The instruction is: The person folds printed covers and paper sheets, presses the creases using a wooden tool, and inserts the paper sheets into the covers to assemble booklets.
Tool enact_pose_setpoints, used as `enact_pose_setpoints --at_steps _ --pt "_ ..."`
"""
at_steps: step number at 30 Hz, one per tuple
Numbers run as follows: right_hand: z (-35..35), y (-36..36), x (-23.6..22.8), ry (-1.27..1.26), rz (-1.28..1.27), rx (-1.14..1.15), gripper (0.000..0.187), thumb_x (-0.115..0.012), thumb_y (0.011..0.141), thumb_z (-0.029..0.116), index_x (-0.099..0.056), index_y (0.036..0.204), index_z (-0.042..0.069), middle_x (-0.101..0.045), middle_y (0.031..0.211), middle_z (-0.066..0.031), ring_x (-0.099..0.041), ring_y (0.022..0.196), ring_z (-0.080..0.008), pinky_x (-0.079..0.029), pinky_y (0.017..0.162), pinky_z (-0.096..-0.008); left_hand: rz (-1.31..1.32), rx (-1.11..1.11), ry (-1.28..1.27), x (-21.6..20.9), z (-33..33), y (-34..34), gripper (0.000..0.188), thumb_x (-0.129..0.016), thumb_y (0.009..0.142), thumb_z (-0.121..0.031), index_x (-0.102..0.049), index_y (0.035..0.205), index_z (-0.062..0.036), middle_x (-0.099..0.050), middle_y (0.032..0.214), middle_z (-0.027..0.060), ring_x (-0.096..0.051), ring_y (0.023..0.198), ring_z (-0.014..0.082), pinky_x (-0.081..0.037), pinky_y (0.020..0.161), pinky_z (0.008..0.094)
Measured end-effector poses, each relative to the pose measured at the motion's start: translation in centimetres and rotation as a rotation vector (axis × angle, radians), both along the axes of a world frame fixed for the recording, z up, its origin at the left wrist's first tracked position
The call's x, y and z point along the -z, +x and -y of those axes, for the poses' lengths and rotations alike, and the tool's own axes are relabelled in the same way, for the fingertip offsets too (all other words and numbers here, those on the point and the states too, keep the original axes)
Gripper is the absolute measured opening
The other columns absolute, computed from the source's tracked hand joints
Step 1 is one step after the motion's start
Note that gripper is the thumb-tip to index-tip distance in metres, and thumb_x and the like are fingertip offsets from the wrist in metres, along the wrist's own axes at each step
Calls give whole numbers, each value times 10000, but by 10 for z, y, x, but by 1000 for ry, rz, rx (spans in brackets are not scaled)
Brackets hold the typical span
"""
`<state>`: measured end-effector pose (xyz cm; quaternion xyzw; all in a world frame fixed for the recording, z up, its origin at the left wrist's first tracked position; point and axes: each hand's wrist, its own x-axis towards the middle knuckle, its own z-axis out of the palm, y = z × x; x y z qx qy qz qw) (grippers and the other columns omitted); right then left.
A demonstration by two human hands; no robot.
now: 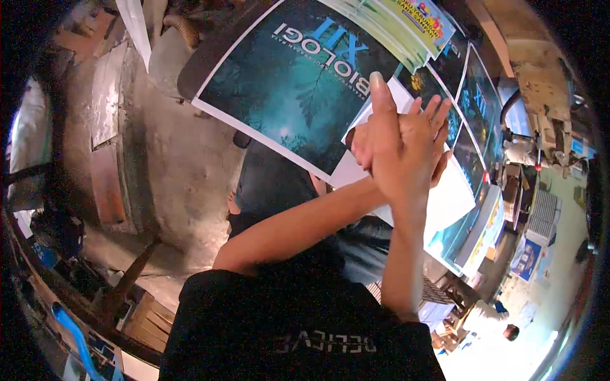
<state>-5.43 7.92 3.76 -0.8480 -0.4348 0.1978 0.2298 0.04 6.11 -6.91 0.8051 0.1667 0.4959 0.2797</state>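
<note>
White sheet: partly covered | hands: overlapped; anything held between, cannot tell

You are viewing a printed sheet that is displaying a dark teal ground, a paler turquoise glow, a leaf pattern, and white and light-blue lettering; a white margin is framing it. A plain sheet is showing solid, bright white. A banded sheet is presenting curved green and white stripes with a yellow panel. A further print is repeating dark teal with blue lettering. You are wearing a black shirt that is bearing pale grey lettering. A tube is showing bright blue; a wall is showing pale green.
</note>
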Motion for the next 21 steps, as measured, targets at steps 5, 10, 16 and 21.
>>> enact_pose_setpoints --at_steps 5,10,16,21 --pt "1 9 -43 74 -90 -7 775 -334 986 615 -706 596 59 -670 650 -148 -623 1039 -381 -197 1187 -475 -17 1 21 -6 3 -7 627 -610 853 -261 -423 1368 44 -223 1571 296 -178 1479 446 -127 1181 604" --pt "3 34 -39 68 57 102 740 -361 995 583 -703 625 40 -667 611 -149 -692 742 -378 -350 1077 -454 94 65 16 -28 14 30 614 -616 860 -238 -416 1364 52 -208 1574 300 -173 1477 459 -126 1175 622" --pt "21 49 13 391 649 127 656 -431 1004 524 -715 764 -16 -687 717 -216 -672 660 -352 -528 784 -469 -33 101 -97 16 -7 11 672 -612 892 -263 -355 1440 30 -158 1591 297 -146 1490 435 -120 1188 588" --pt "121 84 -60 1089 -188 376 471 -608 979 305 -564 604 23 -554 578 -60 -546 583 -149 -483 721 -320 -279 62 27 -38 -10 -14 572 -511 965 -340 -463 1398 30 -207 1576 305 -167 1491 418 -114 1198 544"
